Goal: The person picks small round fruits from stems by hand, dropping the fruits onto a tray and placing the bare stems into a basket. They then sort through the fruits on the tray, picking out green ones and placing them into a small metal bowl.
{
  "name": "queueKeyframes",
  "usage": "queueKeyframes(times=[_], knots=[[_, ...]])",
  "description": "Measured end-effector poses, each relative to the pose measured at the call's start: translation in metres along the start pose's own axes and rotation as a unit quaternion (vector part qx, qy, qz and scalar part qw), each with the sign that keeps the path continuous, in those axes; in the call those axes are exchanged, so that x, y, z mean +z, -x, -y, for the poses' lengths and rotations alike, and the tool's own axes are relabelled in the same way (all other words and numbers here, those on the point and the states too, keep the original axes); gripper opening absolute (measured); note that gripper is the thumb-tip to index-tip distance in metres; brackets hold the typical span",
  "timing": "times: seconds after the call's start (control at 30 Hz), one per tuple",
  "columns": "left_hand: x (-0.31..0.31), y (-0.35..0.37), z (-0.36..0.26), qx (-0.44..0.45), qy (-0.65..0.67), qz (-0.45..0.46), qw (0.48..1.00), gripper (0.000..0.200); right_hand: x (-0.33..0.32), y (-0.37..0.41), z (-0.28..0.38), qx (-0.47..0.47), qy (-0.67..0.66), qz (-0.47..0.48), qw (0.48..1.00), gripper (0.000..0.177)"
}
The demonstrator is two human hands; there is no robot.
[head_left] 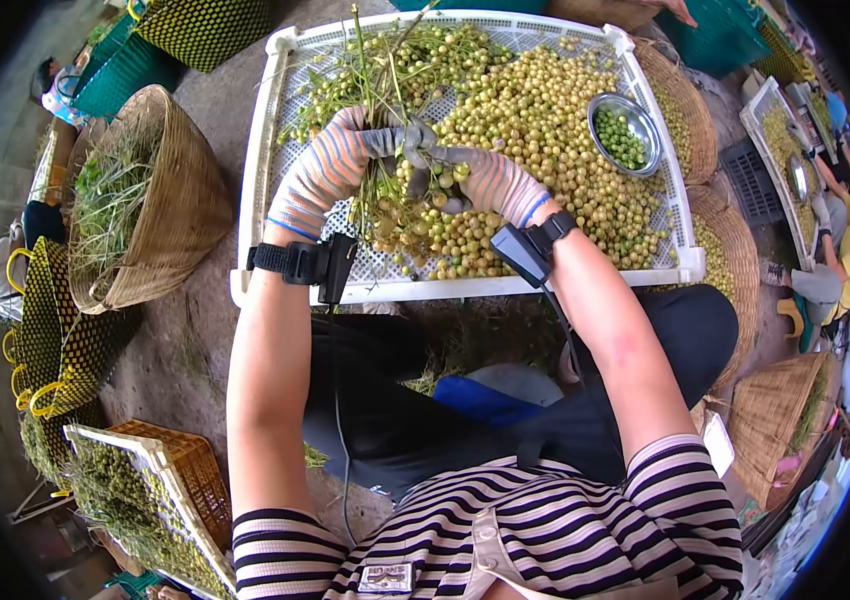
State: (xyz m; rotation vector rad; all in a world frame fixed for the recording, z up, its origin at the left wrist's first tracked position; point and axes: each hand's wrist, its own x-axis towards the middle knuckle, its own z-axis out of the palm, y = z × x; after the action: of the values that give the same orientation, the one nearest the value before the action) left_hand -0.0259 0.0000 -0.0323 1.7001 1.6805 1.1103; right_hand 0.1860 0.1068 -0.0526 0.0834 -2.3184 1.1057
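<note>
Stemmed bunch (377, 150) above the white perforated tray (695, 262), left hand's (350, 155) gloved fingers closed around its stems. Right hand's (470, 180) fingers curl at the fruit; their hold is indiscernible, foliage obscuring the fingertips.

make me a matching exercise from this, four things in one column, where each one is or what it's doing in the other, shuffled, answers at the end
Things
1. metal bowl
2. white tray
3. wicker basket on the left
4. left hand

Places and states
A. closed around a bunch of stems
B. in front of the person, under the loose yellowish fruit
C. beside the tray, filled with grassy stalks
D. among the loose fruit, holding green fruit

Right pairs: 1-D, 2-B, 3-C, 4-A
</note>
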Motion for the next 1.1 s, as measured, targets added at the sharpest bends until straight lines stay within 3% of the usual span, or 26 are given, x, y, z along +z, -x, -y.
queueKeyframes(times=[0.07,0.1,0.13,0.2,0.23,0.27,0.3,0.33,0.43,0.53,0.67,0.7,0.73,0.77,0.83,0.87,0.9,0.93,0.97,1.03,1.1], knots=[[0.002,-0.001,0.028,-0.036,0.051,-0.027,0.998,0.022,-0.002,-0.002,0.021,0.111,-0.009,0.040,0.993,0.043],[0.003,-0.003,0.045,-0.040,0.052,-0.033,0.997,0.022,0.006,0.006,0.006,0.079,-0.076,0.012,0.994,0.038],[-0.001,0.001,0.030,-0.044,0.053,-0.035,0.997,0.022,0.012,0.008,-0.004,0.077,-0.190,0.027,0.978,0.037],[-0.011,0.004,-0.024,-0.102,0.158,0.029,0.982,0.026,0.011,0.009,0.011,0.104,-0.220,0.013,0.970,0.031],[-0.009,0.004,-0.022,-0.087,0.174,0.018,0.981,0.025,0.012,0.010,0.008,0.105,-0.221,0.013,0.970,0.031],[-0.009,0.004,-0.016,-0.087,0.174,0.018,0.981,0.025,0.013,0.010,0.003,0.251,-0.470,-0.004,0.846,0.031],[-0.011,0.004,-0.011,-0.097,0.155,0.003,0.983,0.025,0.014,0.011,-0.001,0.372,-0.673,-0.021,0.640,0.034],[-0.011,0.003,-0.013,-0.106,0.137,-0.011,0.985,0.024,0.013,0.011,0.001,0.372,-0.673,-0.021,0.639,0.034],[-0.012,0.003,-0.016,-0.110,0.143,0.010,0.984,0.023,0.015,0.012,0.005,0.237,-0.690,0.057,0.681,0.039],[-0.011,0.003,-0.010,-0.077,0.049,0.007,0.996,0.022,0.012,0.011,0.010,0.238,-0.672,0.045,0.700,0.038],[-0.012,0.007,-0.014,-0.085,0.002,0.013,0.996,0.023,0.004,0.008,0.020,0.281,-0.623,0.034,0.729,0.036],[-0.012,0.007,-0.013,-0.009,-0.042,0.016,0.999,0.024,0.003,0.008,0.025,0.281,-0.623,0.034,0.729,0.036],[-0.011,0.006,-0.007,0.067,-0.085,0.019,0.994,0.025,0.000,0.005,0.036,0.348,-0.564,0.005,0.749,0.033],[-0.011,0.003,0.012,0.068,-0.085,0.020,0.994,0.025,-0.001,0.004,0.043,0.411,-0.499,-0.024,0.763,0.030],[-0.008,-0.003,0.041,-0.083,0.026,0.007,0.996,0.020,-0.004,0.003,0.043,0.407,-0.479,-0.002,0.778,0.028],[-0.009,-0.002,0.016,-0.083,0.027,0.008,0.996,0.020,-0.006,0.003,0.042,0.402,-0.457,0.020,0.793,0.025],[-0.009,0.003,-0.010,-0.024,-0.009,0.009,1.000,0.015,-0.012,0.002,0.038,0.374,-0.450,0.065,0.808,0.021],[-0.008,0.006,-0.039,0.034,-0.044,0.010,0.998,0.012,-0.011,0.003,0.033,0.375,-0.449,0.064,0.808,0.021],[-0.007,0.006,-0.055,0.035,-0.043,0.011,0.998,0.012,-0.009,0.006,0.026,0.356,-0.422,0.058,0.832,0.023],[-0.004,0.006,-0.072,-0.090,0.115,0.002,0.989,0.018,-0.013,0.004,0.038,0.347,-0.323,0.022,0.880,0.028],[0.004,0.002,-0.043,-0.096,0.069,-0.007,0.993,0.013,-0.009,0.002,0.020,0.340,-0.241,0.020,0.909,0.026]])
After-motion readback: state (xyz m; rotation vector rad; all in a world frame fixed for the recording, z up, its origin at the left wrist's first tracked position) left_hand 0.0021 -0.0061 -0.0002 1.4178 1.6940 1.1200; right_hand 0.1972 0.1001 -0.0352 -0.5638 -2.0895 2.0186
